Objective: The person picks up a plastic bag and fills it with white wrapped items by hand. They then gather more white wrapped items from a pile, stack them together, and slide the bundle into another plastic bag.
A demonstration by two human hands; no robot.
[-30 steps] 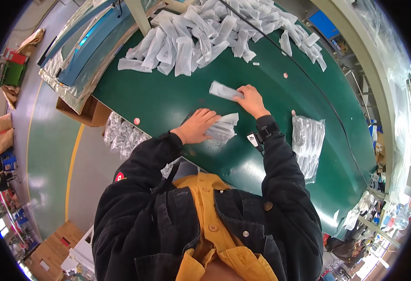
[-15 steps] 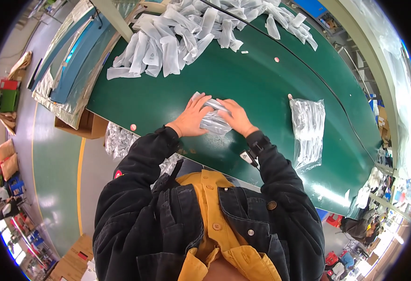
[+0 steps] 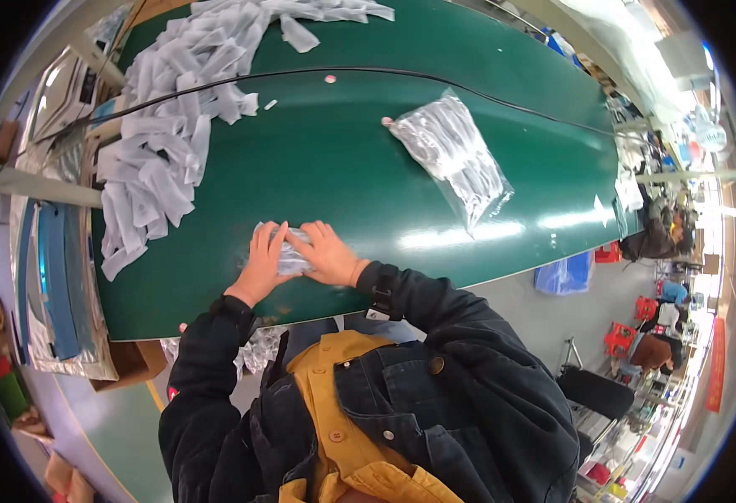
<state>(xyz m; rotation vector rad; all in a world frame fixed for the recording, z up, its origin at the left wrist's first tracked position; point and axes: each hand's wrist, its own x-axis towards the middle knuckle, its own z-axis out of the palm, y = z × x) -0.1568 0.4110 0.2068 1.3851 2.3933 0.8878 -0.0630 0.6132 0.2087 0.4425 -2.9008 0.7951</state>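
Both left hand [image 3: 260, 267] and right hand [image 3: 332, 257] grip the packets [image 3: 291, 261] between them, left of centre, fingers bent, long axis unclear.

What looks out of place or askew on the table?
Minor things only: a small white piece and a pink dot lie alone on the green table, apart from the untidy pile of white packets; the filled clear bag lies slanted to the table's edge. I see no clear damage.

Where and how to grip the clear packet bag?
Across the packed middle of the clear bag, right hand coming from its left edge, I'd say: it lies flat, that edge faces the hand, and loose film at the near end would likely fold.
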